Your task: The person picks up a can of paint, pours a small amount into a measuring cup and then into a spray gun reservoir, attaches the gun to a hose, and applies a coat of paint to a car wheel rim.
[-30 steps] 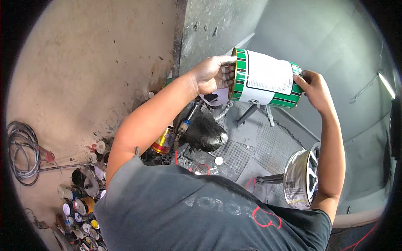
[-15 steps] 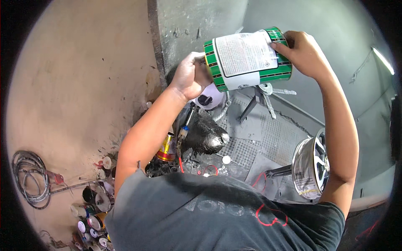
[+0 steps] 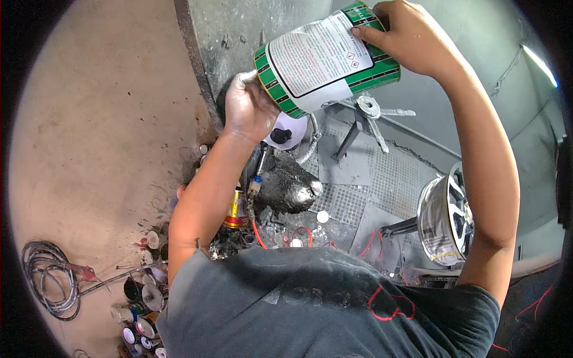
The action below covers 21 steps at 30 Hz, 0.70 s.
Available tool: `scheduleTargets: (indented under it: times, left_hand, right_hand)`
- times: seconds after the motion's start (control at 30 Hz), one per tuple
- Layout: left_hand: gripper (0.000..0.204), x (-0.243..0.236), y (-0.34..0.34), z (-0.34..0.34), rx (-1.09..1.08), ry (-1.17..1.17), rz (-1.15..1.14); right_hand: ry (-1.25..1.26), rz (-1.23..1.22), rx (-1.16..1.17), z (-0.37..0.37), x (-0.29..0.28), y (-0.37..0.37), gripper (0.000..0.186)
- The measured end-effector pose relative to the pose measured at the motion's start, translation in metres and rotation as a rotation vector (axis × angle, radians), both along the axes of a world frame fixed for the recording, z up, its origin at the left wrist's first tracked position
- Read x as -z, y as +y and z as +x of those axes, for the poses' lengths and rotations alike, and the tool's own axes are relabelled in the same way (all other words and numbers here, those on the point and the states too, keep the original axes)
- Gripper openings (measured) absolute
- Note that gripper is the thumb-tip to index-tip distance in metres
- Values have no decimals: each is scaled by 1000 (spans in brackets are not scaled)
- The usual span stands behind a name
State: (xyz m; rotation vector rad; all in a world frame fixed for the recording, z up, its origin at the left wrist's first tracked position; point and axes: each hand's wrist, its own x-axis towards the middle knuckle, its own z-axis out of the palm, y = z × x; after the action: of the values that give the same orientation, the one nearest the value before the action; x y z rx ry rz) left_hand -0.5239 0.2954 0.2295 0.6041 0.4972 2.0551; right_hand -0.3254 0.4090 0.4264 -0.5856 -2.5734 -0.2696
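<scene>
Held up in front of me is a green-striped metal paint can [image 3: 310, 56] with a large white label, lying tilted with its right end higher. My left hand [image 3: 250, 107], dusted with pale powder, cups the can's lower left end; its fingertips are partly hidden behind the can. At the upper right end my right hand [image 3: 406, 39] grips the can, thumb across the label's edge and the other fingers behind.
Below the can stand a metal stand [image 3: 352, 140], a white round container [image 3: 286, 131] and a dark crusted lump [image 3: 286, 188]. A wheel rim [image 3: 433, 224] is near my right arm. A yellow-red can [image 3: 237, 209], several used cans [image 3: 143, 292] and a coiled hose [image 3: 51, 280] lie leftward.
Both hands have moved the can up and to the left, and its right end has tipped a little higher. The grip looks the same.
</scene>
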Motion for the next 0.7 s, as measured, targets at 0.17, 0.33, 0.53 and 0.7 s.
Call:
scheduleTargets:
  times: [0.17, 0.33, 0.53, 0.7]
  left_hand:
    - [44, -1, -2, 6, -37, -50, -19]
    - [46, 5, -4, -2, 88, -41, 101]
    - [42, -2, -3, 8, -39, -19, 49]
    - [28, -15, -4, 23, -97, -63, 3]
  right_hand:
    - [-20, 28, -16, -3, -1, -5, 40]
    - [-23, -17, -14, -2, -10, -13, 40]
    - [17, 124, -78, 0, -13, -12, 39]
    - [5, 75, -37, 2, -16, -17, 40]
